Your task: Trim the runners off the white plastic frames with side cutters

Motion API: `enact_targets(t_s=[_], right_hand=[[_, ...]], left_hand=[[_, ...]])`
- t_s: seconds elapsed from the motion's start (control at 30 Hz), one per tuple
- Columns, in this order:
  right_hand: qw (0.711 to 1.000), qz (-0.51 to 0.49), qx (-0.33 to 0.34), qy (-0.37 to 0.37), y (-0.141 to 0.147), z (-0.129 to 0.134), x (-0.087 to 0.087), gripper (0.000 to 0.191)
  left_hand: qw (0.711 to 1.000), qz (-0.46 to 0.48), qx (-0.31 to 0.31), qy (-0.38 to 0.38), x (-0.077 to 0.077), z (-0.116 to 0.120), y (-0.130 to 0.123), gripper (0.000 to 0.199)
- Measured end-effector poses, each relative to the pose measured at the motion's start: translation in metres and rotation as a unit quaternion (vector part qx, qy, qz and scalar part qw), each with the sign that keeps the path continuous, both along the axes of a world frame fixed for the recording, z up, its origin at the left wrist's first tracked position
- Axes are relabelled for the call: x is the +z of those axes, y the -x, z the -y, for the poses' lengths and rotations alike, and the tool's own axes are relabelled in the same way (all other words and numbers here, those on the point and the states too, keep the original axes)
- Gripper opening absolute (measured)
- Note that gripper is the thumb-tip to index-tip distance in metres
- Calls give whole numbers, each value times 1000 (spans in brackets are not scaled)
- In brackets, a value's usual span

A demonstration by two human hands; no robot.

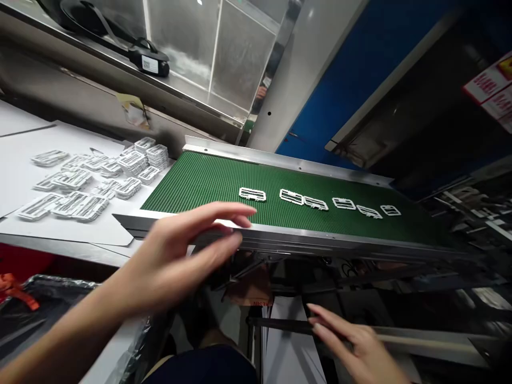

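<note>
Several small white plastic rectangular frames lie in a loose row on a green textured conveyor belt (pixel 224 184). My left hand (pixel 188 250) reaches over the belt's near steel side rail (pixel 304 240), fingers apart and holding nothing. Its fingertips are just short of the nearest white frame (pixel 252 194) and appear to be at the rail. Below the belt, my right hand (pixel 352 341) is slightly blurred beside a dark metal bar (pixel 280 326), with nothing visible in its fingers. Further left, many more white frames (pixel 136 162) lie in heaps and stacks on a white sheet (pixel 68 229).
A black plastic bag (pixel 40 304) with an orange tie hangs at lower left. Behind the belt stand a steel ledge (pixel 120 69) and a glass panel (pixel 240 53). A blue wall panel (pixel 340 90) and a red-and-white sign (pixel 492 90) are at upper right.
</note>
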State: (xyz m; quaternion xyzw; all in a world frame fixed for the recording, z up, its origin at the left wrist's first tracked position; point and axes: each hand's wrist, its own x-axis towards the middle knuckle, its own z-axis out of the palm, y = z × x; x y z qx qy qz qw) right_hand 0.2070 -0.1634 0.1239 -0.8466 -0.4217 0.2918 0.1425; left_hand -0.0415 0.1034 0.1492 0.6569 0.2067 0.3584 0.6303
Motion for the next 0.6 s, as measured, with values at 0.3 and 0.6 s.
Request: enact_targets(t_s=[0.3,0.6], right_hand=[[984,-169,55,-7,23,-49,-88,50],[978,-191,76,-25,4,-62,-117,48]], left_hand=[[835,-381,-53,-393,-43,-124,-171,47],[875,-343,33,-340,-36,-104,-170,44]])
